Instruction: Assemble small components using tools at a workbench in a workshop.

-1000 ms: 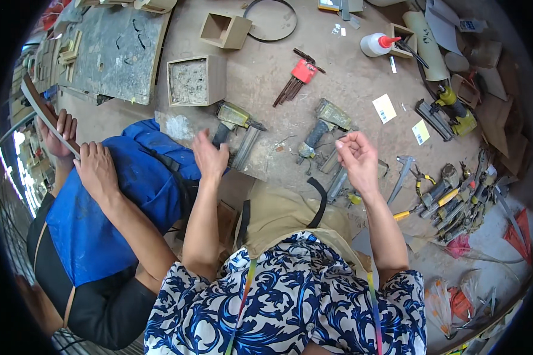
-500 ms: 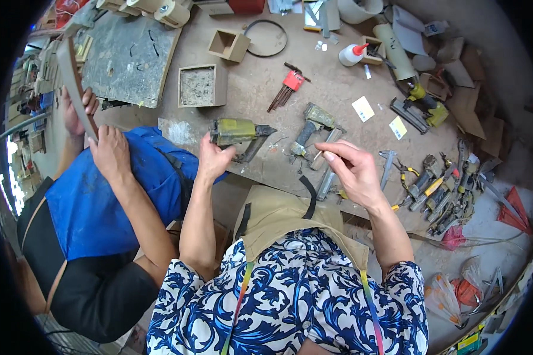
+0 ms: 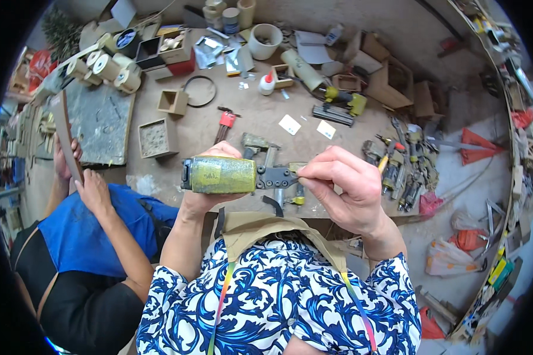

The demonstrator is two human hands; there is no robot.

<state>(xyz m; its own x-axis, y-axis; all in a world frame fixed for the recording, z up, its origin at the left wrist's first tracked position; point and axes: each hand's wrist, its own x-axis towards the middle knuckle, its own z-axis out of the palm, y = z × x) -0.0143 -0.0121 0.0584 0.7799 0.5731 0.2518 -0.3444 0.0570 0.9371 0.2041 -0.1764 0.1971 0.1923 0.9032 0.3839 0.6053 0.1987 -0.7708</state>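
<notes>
A worn yellow-green nail gun point(image 3: 219, 175) lies sideways in front of me, held up over the bench edge. My left hand point(image 3: 199, 203) is wrapped round it from behind and below. Its black nose plate point(image 3: 276, 177), dotted with screws, points right. Thumb and forefinger of my right hand point(image 3: 352, 190) are pinched together right at the tip of that nose; whatever they hold is too small or hidden to make out. Behind the held tool, a second nail gun point(image 3: 257, 144) rests on the bench, partly covered.
A red-holder hex key set point(image 3: 226, 120), paper cards point(image 3: 289, 125), a glue bottle point(image 3: 267, 84) and wooden boxes point(image 3: 158, 138) sit on the bench point(image 3: 189, 127). Several tools point(image 3: 398, 177) crowd the right side. At left, a co-worker in a blue apron point(image 3: 109, 225) holds a curved wooden strip point(image 3: 68, 136).
The nail gun has been raised closer to me, its nose turned to the right. My right hand, earlier pinching a thin short stick apart from it, now meets the nose. My view has shifted right.
</notes>
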